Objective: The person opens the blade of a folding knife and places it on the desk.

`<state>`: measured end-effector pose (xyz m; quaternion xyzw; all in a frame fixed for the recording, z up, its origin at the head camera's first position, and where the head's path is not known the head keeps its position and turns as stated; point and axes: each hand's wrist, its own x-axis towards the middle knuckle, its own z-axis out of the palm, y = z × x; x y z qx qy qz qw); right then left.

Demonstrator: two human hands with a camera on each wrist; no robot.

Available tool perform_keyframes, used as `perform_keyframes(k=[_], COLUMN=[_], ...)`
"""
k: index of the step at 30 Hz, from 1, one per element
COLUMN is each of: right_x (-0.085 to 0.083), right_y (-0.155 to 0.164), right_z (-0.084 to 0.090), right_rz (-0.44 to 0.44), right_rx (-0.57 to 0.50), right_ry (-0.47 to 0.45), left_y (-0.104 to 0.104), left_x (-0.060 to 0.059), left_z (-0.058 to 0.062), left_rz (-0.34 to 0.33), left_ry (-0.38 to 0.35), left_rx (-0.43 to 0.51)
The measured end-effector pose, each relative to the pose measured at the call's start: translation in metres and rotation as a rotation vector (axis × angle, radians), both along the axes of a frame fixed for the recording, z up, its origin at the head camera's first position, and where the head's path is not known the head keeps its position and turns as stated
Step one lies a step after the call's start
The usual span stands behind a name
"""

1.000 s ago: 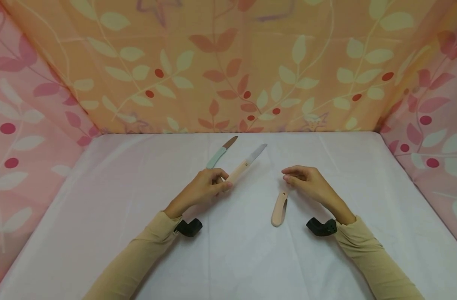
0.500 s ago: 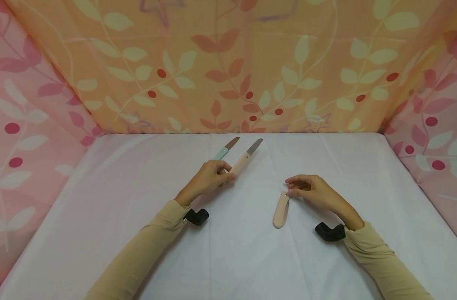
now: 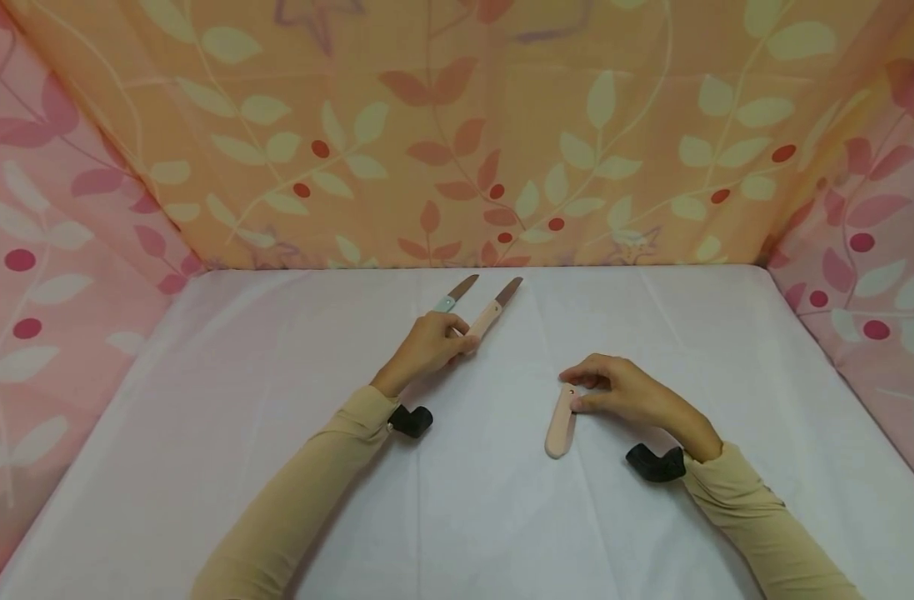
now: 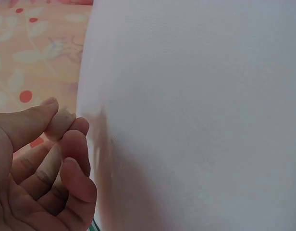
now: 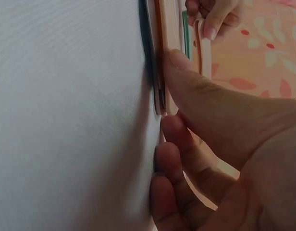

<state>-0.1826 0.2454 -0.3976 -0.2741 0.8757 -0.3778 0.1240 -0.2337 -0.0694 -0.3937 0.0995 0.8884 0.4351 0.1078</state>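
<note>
No readable text, labels, brands, numbers or signs anywhere in views.

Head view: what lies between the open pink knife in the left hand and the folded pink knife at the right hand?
Nothing: between the open pink knife and the folded pink knife, the head view shows only bare white cloth.

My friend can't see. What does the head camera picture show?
Two hands work on a white table: the left hand holds an open pink-handled knife beside a green-handled knife, while the right hand pinches a folded pink knife. Leafy orange and pink cloth hangs behind.
</note>
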Motion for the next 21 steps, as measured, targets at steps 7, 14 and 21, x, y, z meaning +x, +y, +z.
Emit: perform_keyframes(k=[7, 14, 21], right_x=[0.0022, 0.0034, 0.0014], right_y=[-0.0008, -0.0020, -0.0014], right_z=[0.0037, 0.0039, 0.0037], right_rz=[0.013, -0.004, 0.002], right_rx=[0.024, 0.043, 0.065], right_ry=[-0.043, -0.030, -0.024], left_y=[0.0051, 0.0073, 0.0110], left_x=[-0.0067, -0.0095, -0.0109], left_z=[-0.0017, -0.0054, -0.0067], left_rz=[-0.001, -0.014, 0.028], left_ry=[0.009, 0.027, -0.024], left_rx=[-0.026, -0.044, -0.040])
